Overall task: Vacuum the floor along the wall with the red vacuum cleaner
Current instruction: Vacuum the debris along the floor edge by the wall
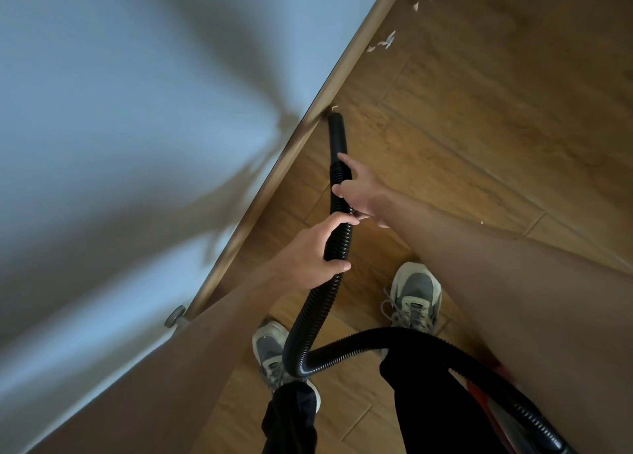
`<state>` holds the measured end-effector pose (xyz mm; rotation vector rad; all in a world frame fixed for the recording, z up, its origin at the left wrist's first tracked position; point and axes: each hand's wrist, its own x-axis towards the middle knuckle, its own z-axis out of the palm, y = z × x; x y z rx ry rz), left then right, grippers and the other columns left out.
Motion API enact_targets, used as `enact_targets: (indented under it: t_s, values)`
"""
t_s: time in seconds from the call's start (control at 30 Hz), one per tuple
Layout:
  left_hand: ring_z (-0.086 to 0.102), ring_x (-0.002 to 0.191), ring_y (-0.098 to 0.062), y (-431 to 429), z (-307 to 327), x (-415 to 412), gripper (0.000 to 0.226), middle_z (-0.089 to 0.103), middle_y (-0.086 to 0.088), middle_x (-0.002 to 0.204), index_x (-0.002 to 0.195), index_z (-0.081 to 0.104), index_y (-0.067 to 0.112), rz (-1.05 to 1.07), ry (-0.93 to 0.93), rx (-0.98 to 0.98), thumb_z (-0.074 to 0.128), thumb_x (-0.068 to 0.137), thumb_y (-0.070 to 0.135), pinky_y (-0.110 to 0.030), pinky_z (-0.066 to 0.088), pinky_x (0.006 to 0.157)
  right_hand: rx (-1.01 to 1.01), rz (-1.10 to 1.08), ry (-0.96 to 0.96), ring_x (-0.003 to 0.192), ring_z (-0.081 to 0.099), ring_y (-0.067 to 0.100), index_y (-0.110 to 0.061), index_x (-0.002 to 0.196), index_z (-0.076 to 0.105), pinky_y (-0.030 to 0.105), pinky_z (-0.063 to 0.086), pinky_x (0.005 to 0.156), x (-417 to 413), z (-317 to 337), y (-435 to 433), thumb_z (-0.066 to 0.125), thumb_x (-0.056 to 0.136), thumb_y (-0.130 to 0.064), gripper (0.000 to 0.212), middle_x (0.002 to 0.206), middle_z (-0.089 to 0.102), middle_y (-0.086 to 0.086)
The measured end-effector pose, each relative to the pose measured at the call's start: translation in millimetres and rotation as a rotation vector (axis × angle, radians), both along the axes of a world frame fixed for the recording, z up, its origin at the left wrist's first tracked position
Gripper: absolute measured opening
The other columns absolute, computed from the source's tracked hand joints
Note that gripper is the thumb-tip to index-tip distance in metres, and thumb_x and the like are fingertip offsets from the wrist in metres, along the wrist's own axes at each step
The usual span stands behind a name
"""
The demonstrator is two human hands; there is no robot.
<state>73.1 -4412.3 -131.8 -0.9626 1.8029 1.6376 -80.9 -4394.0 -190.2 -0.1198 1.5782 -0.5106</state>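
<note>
My left hand (317,248) grips the ribbed black vacuum hose (337,193) shut; my right hand (359,193), fingers loosely apart, touches it higher up.

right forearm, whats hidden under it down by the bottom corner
A sliver of the red vacuum cleaner shows under the right forearm, with the black hose running toward it. The rest of the machine is covered.

You're standing in a home room: wood-plank floor (496,117), pale blue wall (137,110) with a wooden skirting board (342,73), a door stopper (175,316) near it.
</note>
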Motion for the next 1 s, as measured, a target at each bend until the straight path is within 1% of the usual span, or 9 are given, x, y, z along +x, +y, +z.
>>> enact_targets:
  t_s: [0.17,0.27,0.4,0.47,0.57,0.67,0.8,0.9,1.0]
  values:
    - [0.062,0.103,-0.011,2,-6,-20,0.064,0.06,0.0,0.122,0.135,0.039,0.042,-0.004,-0.002,-0.014,0.073,0.088,0.016,-0.012,0.044,0.074,0.002,-0.034,0.036,0.089,0.066,0.024,-0.047,0.149,0.031,0.049,0.061,0.078,-20,-1,2,0.052,0.095,-0.005,0.072,0.098,0.057,-0.004]
    - [0.062,0.105,-0.011,-5,-5,-21,0.064,0.058,0.0,0.125,0.135,0.039,0.043,0.0,-0.001,-0.018,0.072,0.088,0.016,-0.014,0.047,0.077,0.003,-0.043,0.045,0.093,0.066,0.025,-0.046,0.15,0.031,0.049,0.061,0.081,-20,1,-4,0.052,0.095,-0.006,0.071,0.105,0.059,-0.002]
    - [0.062,0.105,-0.013,-12,2,-9,0.064,0.058,-0.001,0.126,0.136,0.039,0.039,0.006,0.009,-0.011,0.071,0.087,0.015,-0.031,0.056,0.086,-0.005,-0.027,0.028,0.099,0.065,0.028,-0.045,0.151,0.028,0.049,0.06,0.084,-8,4,-10,0.051,0.095,-0.006,0.071,0.121,0.058,0.006]
    - [0.062,0.104,-0.01,-9,5,2,0.064,0.059,0.002,0.123,0.136,0.039,0.04,0.002,0.001,-0.023,0.071,0.086,0.017,-0.029,0.056,0.085,-0.008,-0.005,-0.003,0.099,0.064,0.03,-0.044,0.152,0.027,0.049,0.06,0.084,1,6,-10,0.05,0.096,-0.006,0.071,0.123,0.056,0.007]
    - [0.063,0.095,-0.002,0,8,17,0.064,0.061,0.008,0.112,0.136,0.038,0.042,-0.002,-0.033,-0.027,0.072,0.086,0.019,-0.02,0.053,0.077,0.004,0.016,-0.054,0.101,0.063,0.031,-0.043,0.152,0.027,0.046,0.061,0.08,14,10,-6,0.048,0.096,-0.003,0.072,0.129,0.052,0.008]
    - [0.061,0.099,-0.001,7,12,18,0.065,0.061,0.009,0.114,0.137,0.038,0.042,-0.017,-0.047,-0.025,0.072,0.087,0.019,-0.014,0.048,0.077,0.021,0.014,-0.075,0.101,0.063,0.03,-0.042,0.152,0.027,0.043,0.061,0.078,16,15,1,0.047,0.096,-0.002,0.072,0.13,0.052,0.009]
    - [0.065,0.094,-0.004,5,20,-7,0.066,0.061,0.008,0.114,0.137,0.039,0.046,-0.007,-0.041,-0.002,0.07,0.087,0.016,-0.022,0.056,0.078,0.053,-0.017,-0.026,0.105,0.062,0.03,-0.042,0.153,0.026,0.049,0.059,0.084,-10,20,4,0.047,0.098,-0.006,0.069,0.132,0.053,0.009]
    - [0.067,0.093,-0.01,1,25,-41,0.066,0.058,0.003,0.123,0.136,0.038,0.049,-0.028,-0.06,0.025,0.068,0.088,0.014,-0.023,0.058,0.076,0.113,-0.04,0.009,0.101,0.063,0.03,-0.043,0.153,0.026,0.048,0.061,0.079,-42,27,5,0.046,0.099,-0.009,0.067,0.124,0.056,0.009]
    - [0.066,0.095,-0.015,-3,32,-77,0.066,0.055,-0.003,0.128,0.136,0.039,0.047,-0.088,-0.07,0.06,0.069,0.088,0.014,-0.03,0.058,0.081,0.162,-0.085,-0.001,0.093,0.063,0.028,-0.041,0.153,0.026,0.04,0.057,0.062,-73,36,9,0.045,0.099,-0.006,0.067,0.112,0.057,0.008]
